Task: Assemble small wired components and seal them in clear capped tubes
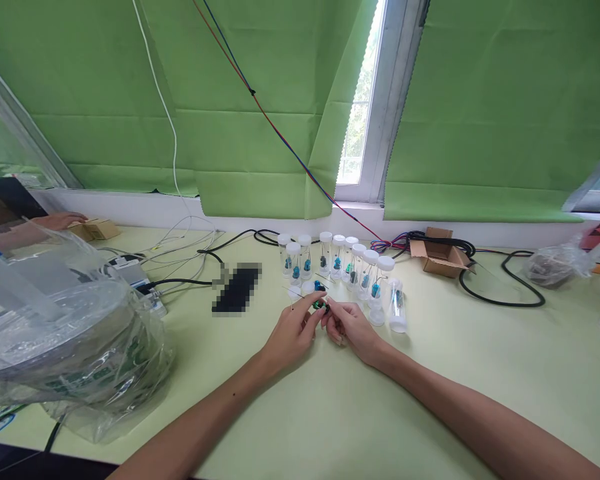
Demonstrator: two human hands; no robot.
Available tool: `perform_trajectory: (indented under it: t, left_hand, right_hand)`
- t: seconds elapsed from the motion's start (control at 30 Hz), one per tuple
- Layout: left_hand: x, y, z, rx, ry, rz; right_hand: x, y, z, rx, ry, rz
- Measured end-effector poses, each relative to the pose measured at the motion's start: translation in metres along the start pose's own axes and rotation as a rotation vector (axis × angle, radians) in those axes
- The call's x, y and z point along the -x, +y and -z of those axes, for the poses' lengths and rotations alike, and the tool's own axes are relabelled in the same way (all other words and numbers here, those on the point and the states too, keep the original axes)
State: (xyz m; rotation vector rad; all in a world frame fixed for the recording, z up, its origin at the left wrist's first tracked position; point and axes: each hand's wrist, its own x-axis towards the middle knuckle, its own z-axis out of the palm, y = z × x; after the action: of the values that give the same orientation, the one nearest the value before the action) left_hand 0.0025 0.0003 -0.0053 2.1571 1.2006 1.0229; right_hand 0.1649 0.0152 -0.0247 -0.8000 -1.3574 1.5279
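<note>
My left hand (291, 328) and my right hand (353, 325) meet above the table, fingertips pinched around a small green part (319, 304) with a black piece at its right end. The part is too small to make out its kind. Just beyond my fingers lies a small blue part (320, 285) with a thin pin. Behind it and to the right stand several clear tubes (337, 257) with white caps, holding blue, green or dark parts. One capped tube (397, 303) is set apart, right of my right hand.
A plastic-wrapped bulky object (80, 347) fills the left side. A dark, pixelated flat object (237, 288) lies left of the tubes. Behind are black cables (520, 303) and an open cardboard box (437, 257). At far left, another person's hand (63, 220) touches small boxes (100, 229).
</note>
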Motion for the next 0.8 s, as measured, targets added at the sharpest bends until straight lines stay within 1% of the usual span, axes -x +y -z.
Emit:
perform_trajectory:
  t: [0.13, 0.27, 0.47, 0.8]
  left_hand:
    - [-0.0001, 0.0009, 0.0, 0.0, -0.005, -0.004]
    - [-0.0006, 0.0025, 0.0009, -0.021, 0.02, 0.017]
    - [-0.0006, 0.0022, 0.0011, -0.003, 0.056, 0.03]
    - [-0.0006, -0.0006, 0.0, -0.027, 0.026, 0.018]
  right_hand:
    - [-0.0004, 0.0007, -0.0006, 0.007, 0.004, -0.006]
    - [-0.0003, -0.0008, -0.0017, -0.004, 0.012, 0.008]
    - [0.0021, -0.0058, -0.0006, -0.07, -0.029, 0.018]
    - [0.0015, -0.0031, -0.0003, -0.04, -0.017, 0.029]
